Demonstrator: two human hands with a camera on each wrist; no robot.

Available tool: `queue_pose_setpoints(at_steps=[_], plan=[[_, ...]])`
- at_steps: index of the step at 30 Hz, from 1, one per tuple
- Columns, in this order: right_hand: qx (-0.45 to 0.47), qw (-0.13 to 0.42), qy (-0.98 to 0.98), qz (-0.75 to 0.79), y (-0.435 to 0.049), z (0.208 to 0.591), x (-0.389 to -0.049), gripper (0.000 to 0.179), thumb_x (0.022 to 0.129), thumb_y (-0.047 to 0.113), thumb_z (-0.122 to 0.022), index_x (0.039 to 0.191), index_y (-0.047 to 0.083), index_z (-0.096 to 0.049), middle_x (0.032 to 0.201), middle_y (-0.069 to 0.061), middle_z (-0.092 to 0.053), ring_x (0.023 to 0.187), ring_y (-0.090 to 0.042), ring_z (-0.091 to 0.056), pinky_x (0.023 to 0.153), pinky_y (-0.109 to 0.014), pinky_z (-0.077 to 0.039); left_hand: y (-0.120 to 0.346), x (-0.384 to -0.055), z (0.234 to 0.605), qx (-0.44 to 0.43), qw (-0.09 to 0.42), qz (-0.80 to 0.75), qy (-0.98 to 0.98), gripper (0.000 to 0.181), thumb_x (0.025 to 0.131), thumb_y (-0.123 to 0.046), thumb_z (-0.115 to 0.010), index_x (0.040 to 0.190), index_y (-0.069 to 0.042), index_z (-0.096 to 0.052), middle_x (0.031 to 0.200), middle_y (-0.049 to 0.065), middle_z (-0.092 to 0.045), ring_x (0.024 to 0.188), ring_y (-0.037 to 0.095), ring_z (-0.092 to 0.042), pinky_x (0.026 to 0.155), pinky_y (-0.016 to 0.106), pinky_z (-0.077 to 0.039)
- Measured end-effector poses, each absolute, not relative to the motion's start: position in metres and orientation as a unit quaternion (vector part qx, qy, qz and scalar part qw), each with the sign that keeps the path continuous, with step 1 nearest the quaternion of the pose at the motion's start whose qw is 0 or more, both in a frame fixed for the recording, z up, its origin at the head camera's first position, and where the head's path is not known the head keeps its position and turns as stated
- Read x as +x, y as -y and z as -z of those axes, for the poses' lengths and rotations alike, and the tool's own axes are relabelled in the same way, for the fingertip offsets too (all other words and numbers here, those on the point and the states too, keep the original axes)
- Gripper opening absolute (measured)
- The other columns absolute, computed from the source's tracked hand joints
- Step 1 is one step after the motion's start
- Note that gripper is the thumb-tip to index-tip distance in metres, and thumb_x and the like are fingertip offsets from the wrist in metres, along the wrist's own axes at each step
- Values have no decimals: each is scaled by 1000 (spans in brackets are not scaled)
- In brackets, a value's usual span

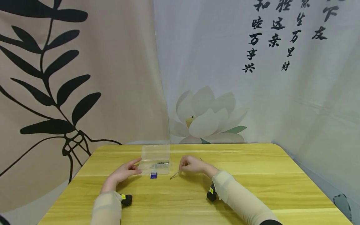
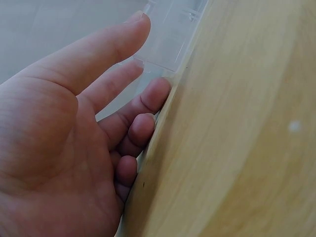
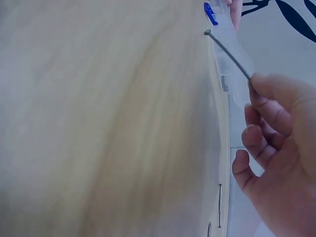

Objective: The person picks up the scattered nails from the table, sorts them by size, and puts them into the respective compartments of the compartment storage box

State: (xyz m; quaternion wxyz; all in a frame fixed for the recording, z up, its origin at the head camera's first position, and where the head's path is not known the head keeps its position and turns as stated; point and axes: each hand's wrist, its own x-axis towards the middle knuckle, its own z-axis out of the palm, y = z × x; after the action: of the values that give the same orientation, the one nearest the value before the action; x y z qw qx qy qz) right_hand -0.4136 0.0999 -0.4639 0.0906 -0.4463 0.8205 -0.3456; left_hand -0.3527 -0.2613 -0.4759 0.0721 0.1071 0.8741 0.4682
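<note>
My right hand (image 1: 192,164) pinches a long metal nail (image 3: 229,55) between thumb and fingertips. The nail slants down, its flat head lowest and near the table, to the right of the blue latch (image 1: 153,175). A clear plastic box (image 1: 146,166) lies with its lid (image 1: 155,152) raised at the back. Several dark, thin pieces (image 1: 161,164) lie in the box's right part. My left hand (image 1: 123,173) is at the box's left side, thumb and index finger spread at its edge; in the left wrist view the other fingers are bent near the tabletop.
More thin metal nails (image 3: 219,205) lie on the wooden table (image 1: 180,203) beyond my right hand. A printed cloth (image 1: 126,78) hangs behind the table's far edge. Black wrist cameras (image 1: 212,192) sit on both sleeves.
</note>
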Motion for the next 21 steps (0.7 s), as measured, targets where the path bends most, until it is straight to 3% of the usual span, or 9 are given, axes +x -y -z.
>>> queue_pose_setpoints(at_steps=[8, 21], plan=[[-415, 67, -834, 356, -106, 463, -413, 13, 94, 2, -58, 87, 6, -69, 92, 1, -58, 83, -11, -49, 74, -28, -42, 260, -352, 477, 112, 69, -469, -873, 70, 93, -23, -68, 149, 0, -33, 100, 9, -54, 93, 22, -48, 82, 38, -40], [-355, 57, -841, 405, -123, 441, -421, 16, 100, 16, -54, 101, 5, -67, 98, -4, -57, 74, -14, -44, 65, -31, -40, 260, -352, 477, 111, 70, -460, -878, 71, 93, -25, -67, 149, 0, -32, 102, 8, -56, 94, 20, -51, 85, 40, -41]])
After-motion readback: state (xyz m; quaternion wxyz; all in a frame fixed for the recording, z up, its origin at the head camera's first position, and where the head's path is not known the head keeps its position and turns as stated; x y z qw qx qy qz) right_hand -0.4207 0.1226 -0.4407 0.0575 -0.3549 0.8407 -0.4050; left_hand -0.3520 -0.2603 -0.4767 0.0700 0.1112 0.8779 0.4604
